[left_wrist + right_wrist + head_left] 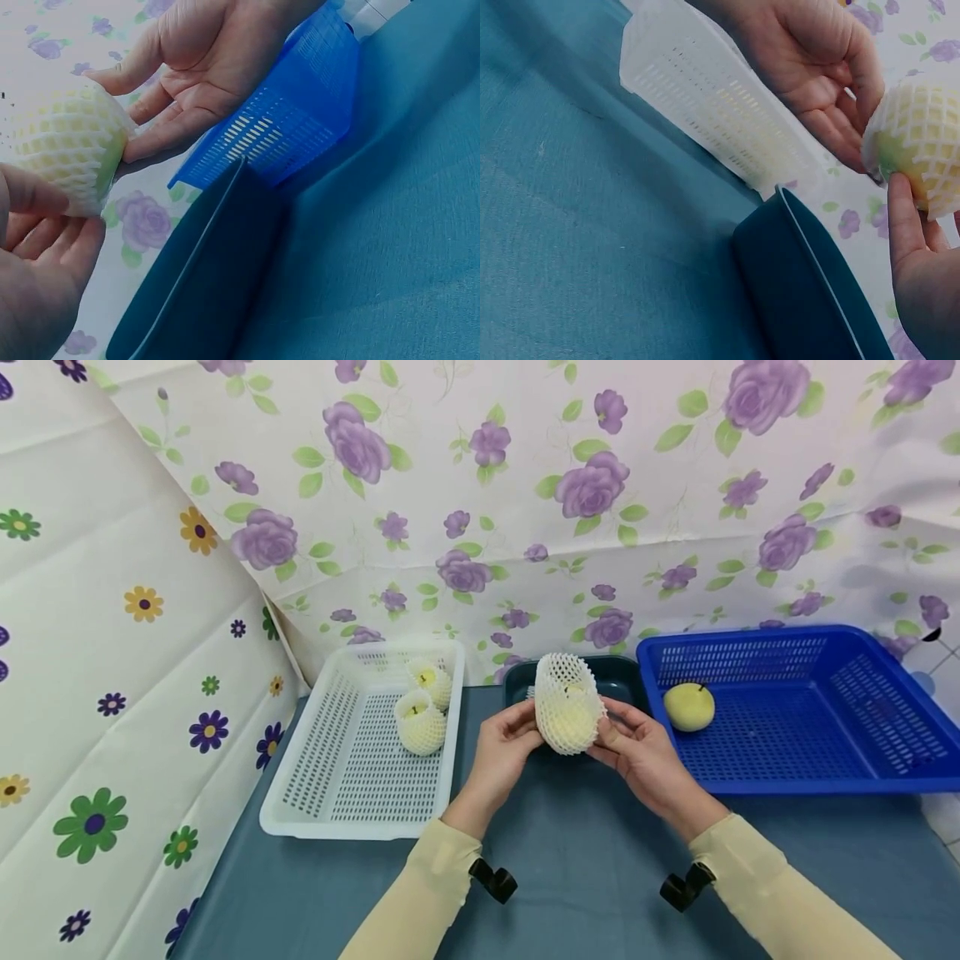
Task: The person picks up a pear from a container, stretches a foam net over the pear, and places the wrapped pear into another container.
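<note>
Held up between both hands is a yellow-green pear (pixel 573 722) in a white foam net (pixel 557 675), whose upper end stands loose above the stem. My left hand (pixel 504 745) pinches the netted pear from the left, thumb and fingers at its side. From the right, my right hand (pixel 643 758) grips it with thumb and fingertips. Bare green skin shows at the lower end of the net (pixel 64 142) in the left wrist view. The pair of hands hovers over the front of a dark green tray (pixel 618 672), which they partly hide.
On the left stands a white perforated basket (pixel 360 822) with two netted pears (pixel 420 731) at its right side. A blue basket (pixel 795 781) on the right holds one bare pear (pixel 689 707). Flowered sheeting (pixel 465 485) hangs behind the blue-green table (pixel 592 877).
</note>
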The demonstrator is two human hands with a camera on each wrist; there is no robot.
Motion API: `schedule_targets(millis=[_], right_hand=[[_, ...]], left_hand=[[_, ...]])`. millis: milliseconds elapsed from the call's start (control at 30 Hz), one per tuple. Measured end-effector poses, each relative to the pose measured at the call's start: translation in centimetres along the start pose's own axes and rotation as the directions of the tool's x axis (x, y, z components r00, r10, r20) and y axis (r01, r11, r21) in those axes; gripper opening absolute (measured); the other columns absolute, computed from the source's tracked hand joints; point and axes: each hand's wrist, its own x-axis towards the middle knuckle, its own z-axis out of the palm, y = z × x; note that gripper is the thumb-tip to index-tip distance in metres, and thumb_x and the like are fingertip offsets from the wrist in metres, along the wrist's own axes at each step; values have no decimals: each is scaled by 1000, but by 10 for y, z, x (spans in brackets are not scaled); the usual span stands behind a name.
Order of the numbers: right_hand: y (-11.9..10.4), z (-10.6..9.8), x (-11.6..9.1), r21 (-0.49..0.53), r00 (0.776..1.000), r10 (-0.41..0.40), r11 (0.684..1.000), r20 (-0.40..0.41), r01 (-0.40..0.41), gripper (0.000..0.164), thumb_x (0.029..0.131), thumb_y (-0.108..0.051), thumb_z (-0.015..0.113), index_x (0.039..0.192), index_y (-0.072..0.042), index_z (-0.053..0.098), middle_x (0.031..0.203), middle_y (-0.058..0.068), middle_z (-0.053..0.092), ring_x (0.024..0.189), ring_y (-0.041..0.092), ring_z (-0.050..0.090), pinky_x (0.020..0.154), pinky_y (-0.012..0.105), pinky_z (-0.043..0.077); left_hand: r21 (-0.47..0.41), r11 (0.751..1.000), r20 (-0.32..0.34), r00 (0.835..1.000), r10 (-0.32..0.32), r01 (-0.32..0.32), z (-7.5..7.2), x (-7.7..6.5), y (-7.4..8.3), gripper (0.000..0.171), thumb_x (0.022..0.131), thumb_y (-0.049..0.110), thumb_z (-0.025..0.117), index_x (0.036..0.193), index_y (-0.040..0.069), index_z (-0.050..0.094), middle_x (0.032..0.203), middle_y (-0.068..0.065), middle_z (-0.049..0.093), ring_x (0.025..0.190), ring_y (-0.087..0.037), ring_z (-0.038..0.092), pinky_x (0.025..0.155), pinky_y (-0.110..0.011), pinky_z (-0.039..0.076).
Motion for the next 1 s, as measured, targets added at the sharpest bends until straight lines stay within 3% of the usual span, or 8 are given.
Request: schedule_targets(millis=[133,233,367,500,800,1000], right_hand=[[-5,2,5,16,998,32,999,-48,-32,59,92,-21,59,143,-6,33,117,-1,63,101,12,65,87,30,53],[-8,4,9,-9,993,84,996,-77,-85,61,90,-27,62,139,-1,37,113,-2,65,101,10,65,89,30,52],[-10,4,11,-65,984,147,986,-101,-154,64,88,-38,62,134,2,43,108,-3,67,100,11,66,89,30,51],[-8,2,12,-53,979,167,983,-117,-174,65,89,-46,56,134,-1,44,106,-2,68,102,12,65,89,29,52],[-9,4,9,35,970,171,985,-173,-167,36,88,-35,62,112,-9,57,98,-3,70,92,9,68,85,29,53],[-8,7,9,45,966,175,984,-188,-170,31,92,-33,57,112,-9,54,99,-3,67,90,9,67,84,27,54]], left_hand=[[-34,999,107,994,34,-31,0,-2,1,50,89,1,56,136,18,48,135,-7,53,123,-19,53,95,-28,49],[-51,999,143,989,24,-17,2,-3,2,57,88,6,62,138,23,44,137,-3,50,124,-19,51,95,-30,49],[-61,998,136,991,13,-5,6,-4,7,61,83,10,70,137,23,44,136,-4,50,125,-20,51,96,-31,48],[-55,998,124,992,20,-13,9,-5,14,62,81,6,72,135,21,47,134,-6,51,124,-21,52,96,-32,48],[-42,999,150,988,29,-23,11,-9,21,67,80,1,72,137,22,45,135,-6,52,124,-23,53,94,-32,50],[-50,999,136,991,-14,21,10,-8,19,69,80,4,72,138,28,43,134,-5,52,119,-25,57,90,-34,52]])
